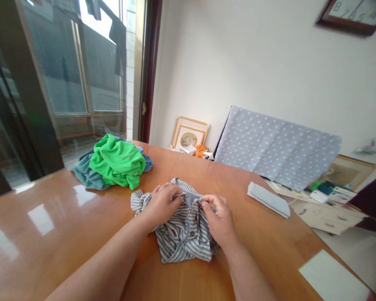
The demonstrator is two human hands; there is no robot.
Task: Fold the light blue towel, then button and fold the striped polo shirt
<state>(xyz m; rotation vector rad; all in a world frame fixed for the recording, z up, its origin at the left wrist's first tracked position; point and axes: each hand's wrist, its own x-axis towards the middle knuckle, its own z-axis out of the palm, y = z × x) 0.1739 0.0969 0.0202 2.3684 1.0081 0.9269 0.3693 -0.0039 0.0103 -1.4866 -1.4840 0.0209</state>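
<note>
A grey and white striped shirt lies bunched on the wooden table in front of me, its collar toward the far side and a button placket down the middle. My left hand is closed on the shirt at the left side of the collar, thumb against the cloth. At the right side of the collar, my right hand pinches the edge between thumb and forefinger. Part of the left sleeve pokes out beyond my left hand. My hands cover parts of both shoulders.
A heap of clothes with a bright green garment on top sits at the table's far left. On the right lie a folded grey cloth and a pale flat sheet. Behind the table, a dotted grey cover drapes over something.
</note>
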